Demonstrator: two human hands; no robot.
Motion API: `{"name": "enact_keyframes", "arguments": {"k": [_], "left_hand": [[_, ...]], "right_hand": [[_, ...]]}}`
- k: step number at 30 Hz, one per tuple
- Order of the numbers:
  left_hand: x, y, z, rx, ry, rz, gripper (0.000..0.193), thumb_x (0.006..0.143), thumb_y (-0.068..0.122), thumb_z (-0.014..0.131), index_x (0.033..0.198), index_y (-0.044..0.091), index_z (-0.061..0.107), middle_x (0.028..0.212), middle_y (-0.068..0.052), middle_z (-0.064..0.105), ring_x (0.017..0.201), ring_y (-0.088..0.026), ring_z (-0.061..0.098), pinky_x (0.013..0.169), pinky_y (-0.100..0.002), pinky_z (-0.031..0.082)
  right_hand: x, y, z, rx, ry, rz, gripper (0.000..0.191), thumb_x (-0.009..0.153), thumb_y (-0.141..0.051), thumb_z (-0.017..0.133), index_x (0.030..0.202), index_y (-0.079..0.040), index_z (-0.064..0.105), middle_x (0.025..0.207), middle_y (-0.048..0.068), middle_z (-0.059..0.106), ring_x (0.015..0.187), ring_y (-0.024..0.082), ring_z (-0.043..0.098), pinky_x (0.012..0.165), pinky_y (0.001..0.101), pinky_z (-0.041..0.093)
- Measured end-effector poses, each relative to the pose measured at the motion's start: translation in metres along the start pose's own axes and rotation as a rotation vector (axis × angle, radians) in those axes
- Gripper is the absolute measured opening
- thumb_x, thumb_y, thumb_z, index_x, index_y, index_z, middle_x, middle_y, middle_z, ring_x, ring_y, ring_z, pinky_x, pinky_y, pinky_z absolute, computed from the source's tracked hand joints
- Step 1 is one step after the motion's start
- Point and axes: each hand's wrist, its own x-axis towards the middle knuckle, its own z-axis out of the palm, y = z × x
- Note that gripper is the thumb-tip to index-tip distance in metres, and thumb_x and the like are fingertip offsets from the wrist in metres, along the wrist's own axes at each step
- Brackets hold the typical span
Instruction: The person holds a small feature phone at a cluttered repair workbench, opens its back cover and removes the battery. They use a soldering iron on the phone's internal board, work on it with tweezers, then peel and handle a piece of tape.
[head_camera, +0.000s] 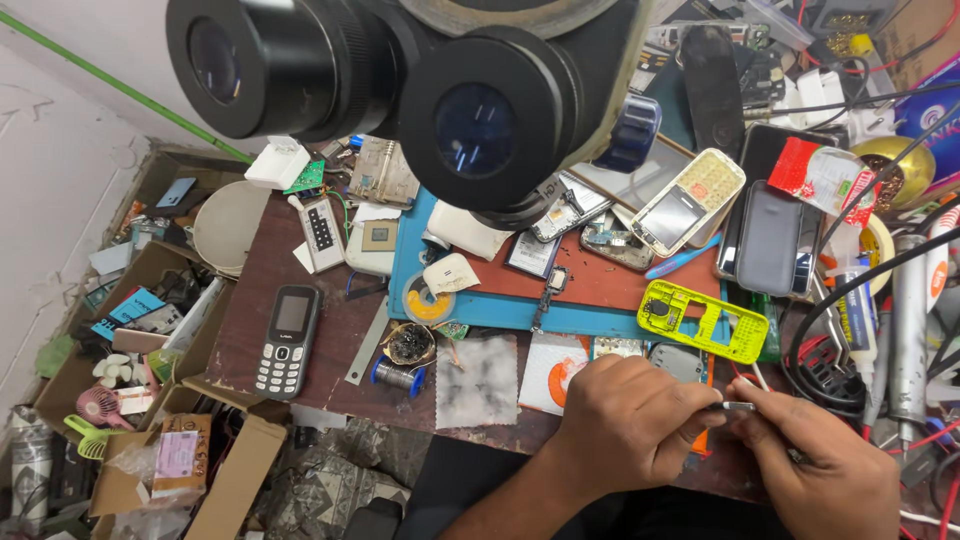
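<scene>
My left hand (630, 420) and my right hand (835, 470) meet at the near edge of the workbench. Between their fingertips they pinch a small flat dark metal part (738, 406). Just beyond the hands lies a yellow phone frame (705, 320) on a red and blue mat (590, 285). A small circuit board (553, 285) rests on the mat's middle. The two black eyepieces of a microscope (400, 90) fill the top of the view.
A black keypad phone (287, 342) lies at the left of the bench. A white phone front (688, 203), a dark phone back (767, 240), a solder reel (428, 303), a grey wad of cloth (478, 380), cables and tubes (905, 330) crowd the bench. Open cardboard boxes (150, 400) stand lower left.
</scene>
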Motion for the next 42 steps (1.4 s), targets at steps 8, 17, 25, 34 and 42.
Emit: {"name": "enact_keyframes", "arguments": {"k": [8, 17, 25, 34, 42], "left_hand": [[-0.001, -0.001, 0.001, -0.011, 0.014, 0.004, 0.014, 0.105, 0.026, 0.074, 0.108, 0.013, 0.069, 0.080, -0.001, 0.060, 0.070, -0.021, 0.059, 0.066, -0.035, 0.042], [-0.003, 0.002, -0.005, -0.068, -0.022, 0.025, 0.010, 0.098, 0.020, 0.075, 0.103, 0.012, 0.072, 0.075, -0.002, 0.060, 0.069, -0.021, 0.061, 0.064, -0.034, 0.044], [0.002, 0.003, -0.009, -0.002, 0.218, -0.136, 0.016, 0.094, 0.015, 0.070, 0.080, 0.009, 0.066, 0.071, -0.005, 0.058, 0.064, -0.027, 0.058, 0.060, -0.038, 0.045], [0.004, 0.003, -0.004, 0.013, 0.131, -0.191, 0.019, 0.097, 0.017, 0.069, 0.081, 0.008, 0.068, 0.071, -0.007, 0.058, 0.067, -0.028, 0.059, 0.060, -0.040, 0.046], [-0.001, 0.001, -0.017, -0.150, 0.180, -0.092, 0.020, 0.090, 0.008, 0.054, 0.105, 0.007, 0.066, 0.084, -0.010, 0.066, 0.073, -0.030, 0.063, 0.070, -0.040, 0.051]], "right_hand": [[-0.003, 0.003, 0.002, -0.150, 0.015, 0.107, 0.019, 0.083, -0.008, 0.085, 0.101, -0.005, 0.080, 0.083, 0.008, 0.076, 0.070, 0.013, 0.069, 0.064, 0.0245, 0.056], [-0.002, 0.010, 0.004, 0.383, 0.028, -0.153, 0.033, 0.081, 0.003, 0.074, 0.114, 0.003, 0.068, 0.110, 0.015, 0.072, 0.094, 0.015, 0.071, 0.085, 0.0255, 0.058], [-0.003, 0.000, 0.033, 0.259, -0.009, -0.004, 0.025, 0.082, 0.002, 0.078, 0.107, -0.001, 0.077, 0.095, 0.009, 0.074, 0.073, 0.011, 0.067, 0.065, 0.0235, 0.054], [-0.001, -0.023, 0.040, 0.055, 0.162, -0.218, 0.023, 0.080, -0.003, 0.081, 0.103, -0.006, 0.075, 0.105, 0.008, 0.073, 0.086, 0.013, 0.071, 0.075, 0.0243, 0.056], [0.003, -0.016, 0.044, -0.070, 0.073, -0.478, 0.050, 0.059, -0.016, 0.085, 0.108, -0.010, 0.074, 0.111, 0.008, 0.071, 0.103, 0.025, 0.069, 0.094, 0.0403, 0.053]]}}
